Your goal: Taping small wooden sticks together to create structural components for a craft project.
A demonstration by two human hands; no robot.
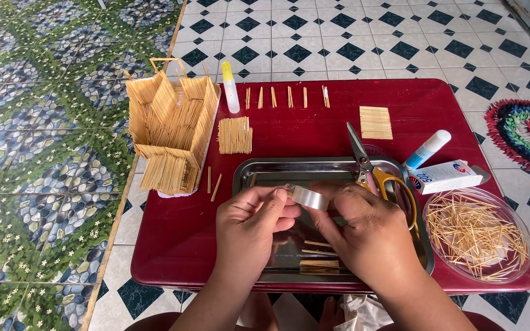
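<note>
Toothpick house (170, 132) at the table's (179, 245) left; scissors (372, 175) on tray rim; perhaps toothpicks in dish (476, 233).

Small roll of clear tape (308, 197), glossy, lying roughly on its side, pinched between fingertips of left hand (254, 225) and right hand (363, 236). Centre frame, held above steel tray (265, 175).

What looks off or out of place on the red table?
Little stands out. The scissors lie half on the metal tray rim, blades out over the table. Two loose sticks lie askew beside the toothpick house. Both hands, left and right, hold a clear tape roll. Nothing looks spilled or broken.
</note>
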